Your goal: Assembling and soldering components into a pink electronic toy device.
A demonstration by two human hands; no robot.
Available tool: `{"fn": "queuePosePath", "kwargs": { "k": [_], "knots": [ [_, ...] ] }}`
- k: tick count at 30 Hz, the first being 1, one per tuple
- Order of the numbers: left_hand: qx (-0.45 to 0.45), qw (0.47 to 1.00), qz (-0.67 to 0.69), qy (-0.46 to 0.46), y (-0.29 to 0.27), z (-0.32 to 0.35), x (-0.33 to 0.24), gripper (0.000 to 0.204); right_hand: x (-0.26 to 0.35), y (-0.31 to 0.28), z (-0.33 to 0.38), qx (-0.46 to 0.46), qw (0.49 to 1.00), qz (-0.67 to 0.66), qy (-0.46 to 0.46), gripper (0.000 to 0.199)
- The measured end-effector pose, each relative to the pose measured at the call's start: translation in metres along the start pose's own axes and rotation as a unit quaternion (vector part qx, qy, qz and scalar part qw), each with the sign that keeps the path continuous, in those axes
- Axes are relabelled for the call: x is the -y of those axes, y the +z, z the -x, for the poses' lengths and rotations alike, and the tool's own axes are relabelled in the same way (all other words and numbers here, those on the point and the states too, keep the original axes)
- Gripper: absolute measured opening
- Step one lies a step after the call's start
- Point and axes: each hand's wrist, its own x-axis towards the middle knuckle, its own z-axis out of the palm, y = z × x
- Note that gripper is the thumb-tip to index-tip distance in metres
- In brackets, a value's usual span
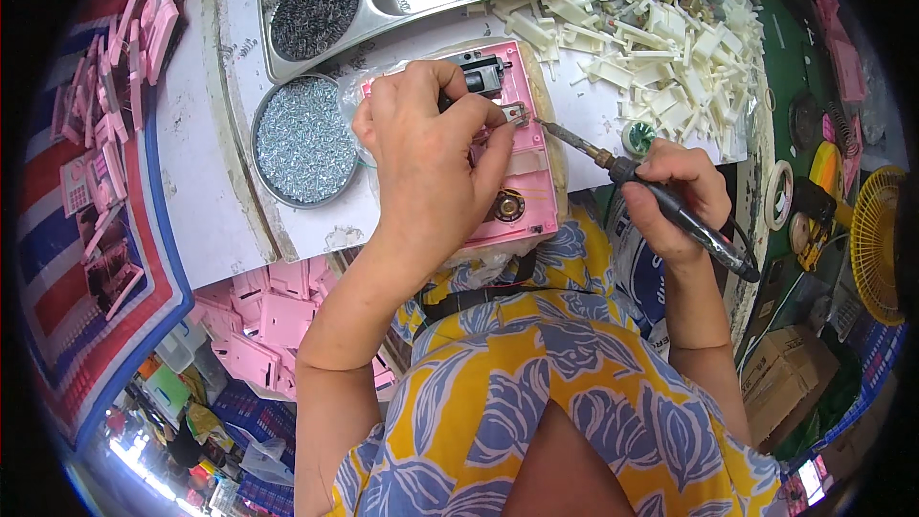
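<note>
A soldering iron [624, 170] with a black handle is gripped in my right hand [684, 196]. Its tip points left and reaches a small metal part [517, 115] at the right side of an opened pink plastic housing [532, 168]. My left hand [421, 153] lies over the left of the housing, thumb and fingers pinched together beside that metal part. What they pinch is too small to make out. Inside the housing, a black motor-like block [486, 77] sits near the top and a round part [508, 206] near the bottom. My left hand hides the housing's left side.
A round tin [257, 148] of small silvery pins stands left. Beyond it, a metal tray [383, 24] holds dark springs. White plastic parts [661, 57] are heaped at far right, near a small green-and-white container [638, 138]. Pink casings [287, 321] pile up at lower left.
</note>
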Motion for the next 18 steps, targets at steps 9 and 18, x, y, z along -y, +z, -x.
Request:
{"fn": "queuePosePath", "kwargs": {
  "k": [9,18],
  "knots": [
    [0.0,1.0,-0.007,0.0,-0.0001,0.0001,-0.0004,0.015,0.0012,0.0037,-0.005,0.006,0.999,0.033,-0.022,0.024],
    [0.006,1.0,-0.005,-0.003,-0.001,0.0001,-0.0008,0.014,0.002,0.0004,-0.0101,0.037,0.995,0.078,-0.052,0.026]
  ]
}}
